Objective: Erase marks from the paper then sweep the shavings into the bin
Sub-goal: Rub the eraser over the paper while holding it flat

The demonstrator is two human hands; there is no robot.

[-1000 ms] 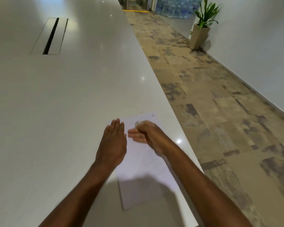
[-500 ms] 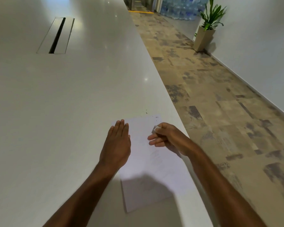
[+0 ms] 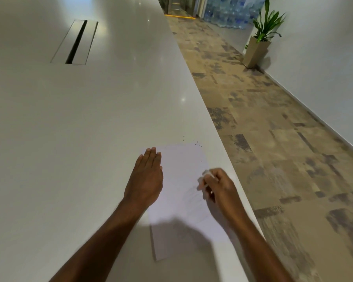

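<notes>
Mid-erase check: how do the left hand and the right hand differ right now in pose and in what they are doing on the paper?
The left hand lies flat, fingers straight and together, pressing the left edge of the paper; the right hand is curled, gripping a small pale eraser. The left hand looks sharp, the right hand is motion-blurred. The left hand sits partly on the table, the right hand over the sheet's right side. Both are over the same sheet.
</notes>
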